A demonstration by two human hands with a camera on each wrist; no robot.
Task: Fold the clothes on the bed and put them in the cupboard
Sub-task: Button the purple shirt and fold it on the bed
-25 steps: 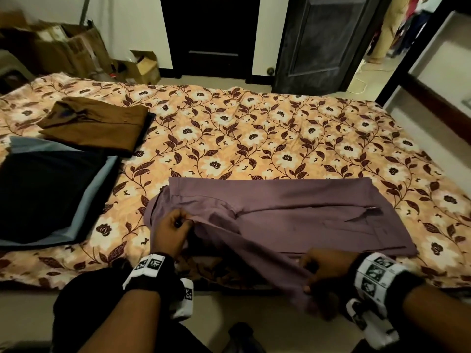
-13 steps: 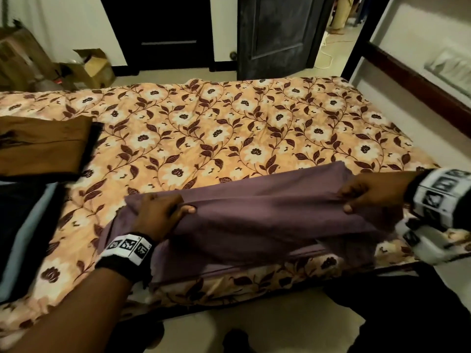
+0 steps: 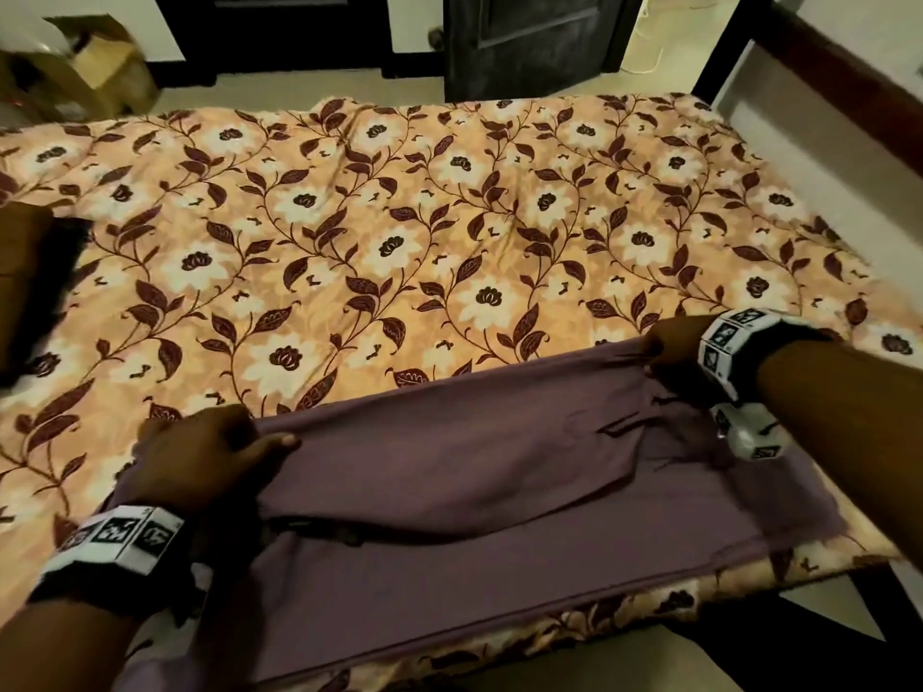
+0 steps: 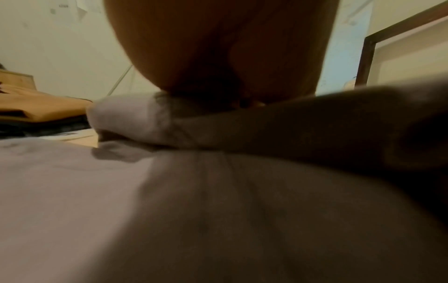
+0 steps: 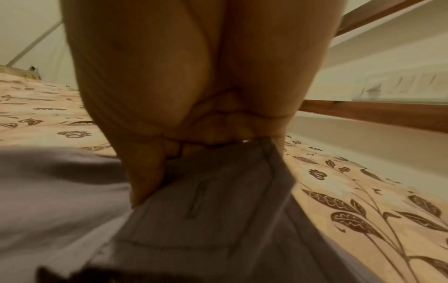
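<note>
Mauve cloth, the purple garment (image 3: 489,496), lies along the near edge of the floral bedspread (image 3: 399,232), folded lengthwise. The left hand (image 3: 200,457) grips its left end, fingers curled over the fold and thumb on top. The right hand (image 3: 669,349) pinches the far corner at the other end. Both wrists carry bands of black-and-white marker squares (image 3: 120,534); no words are readable on them. Past the left grip lies a brown folded garment (image 4: 41,107).

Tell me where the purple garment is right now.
In the head view, the purple garment lies along the bed's near edge, its ends held by the left hand and right hand.
</note>
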